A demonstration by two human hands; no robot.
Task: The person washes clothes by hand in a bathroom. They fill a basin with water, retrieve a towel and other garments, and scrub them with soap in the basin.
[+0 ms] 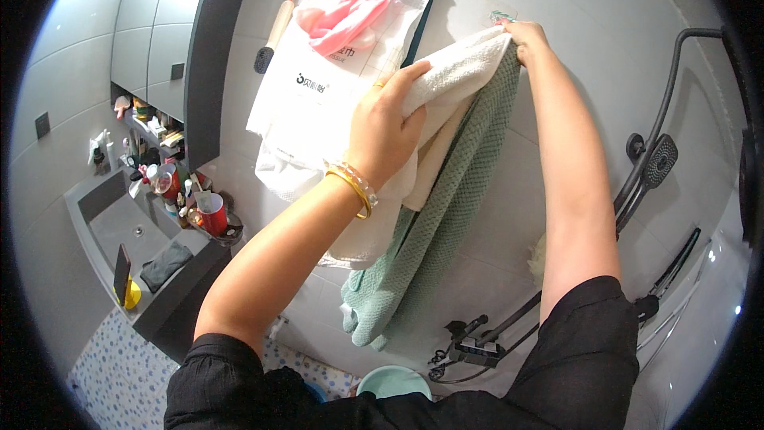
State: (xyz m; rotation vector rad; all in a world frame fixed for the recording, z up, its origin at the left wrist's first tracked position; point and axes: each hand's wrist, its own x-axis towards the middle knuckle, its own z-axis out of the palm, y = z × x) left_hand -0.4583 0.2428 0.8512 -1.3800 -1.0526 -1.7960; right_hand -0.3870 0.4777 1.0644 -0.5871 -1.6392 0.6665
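Observation:
My left hand (391,113), with a ring and bracelets, has its fingers and thumb closed on a fold of a white towel (462,68). Higher up at the right, my right hand (525,39) pinches the towel's upper corner beside a wall hook (501,17). A green textured towel (456,209) hangs from about that spot, behind and below the white one. Left of it hangs a white tissue bag (334,110) bearing writing, with a pink fabric headband (352,15) over its upper part. How the hook bears the towels is hidden by my right fingers.
A brush with a wooden handle (280,27) hangs left of the bag. At the left stand a grey sink (98,215), a red cup (213,221) and a mirror cabinet (161,24). A shower head (659,161) is at the right; a mint-green basin (394,382) lies below.

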